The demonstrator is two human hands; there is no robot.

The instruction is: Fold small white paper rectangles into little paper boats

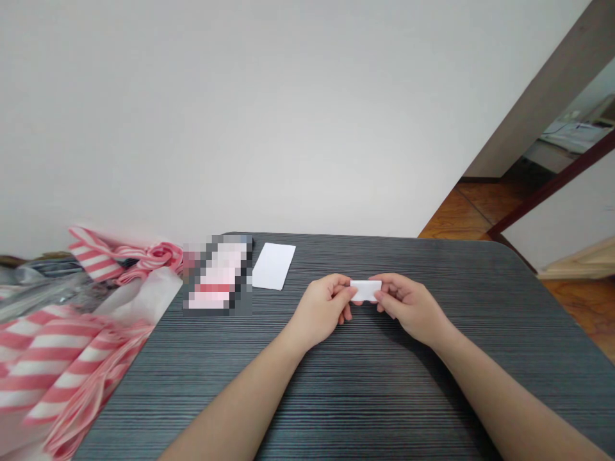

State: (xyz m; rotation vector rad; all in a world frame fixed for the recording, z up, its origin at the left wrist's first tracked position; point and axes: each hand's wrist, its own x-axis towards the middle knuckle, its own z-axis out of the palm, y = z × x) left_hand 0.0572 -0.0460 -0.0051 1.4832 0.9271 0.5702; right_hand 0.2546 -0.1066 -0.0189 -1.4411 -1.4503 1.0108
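Observation:
A small white folded piece of paper (366,289) is held just above the dark striped table (365,397), between both hands. My left hand (323,309) pinches its left end with thumb and fingers closed. Its right end is pinched in my right hand (410,306), whose fingers curl around it. Both forearms reach in from the bottom edge. A flat white card (273,266) lies on the table beyond my left hand.
Pink and white striped plastic bags (62,358) pile up at the left, spilling over the table's edge. A blurred pink and white item (218,275) lies beside the card. The white wall stands behind the table; an orange tiled floor (461,214) shows at right.

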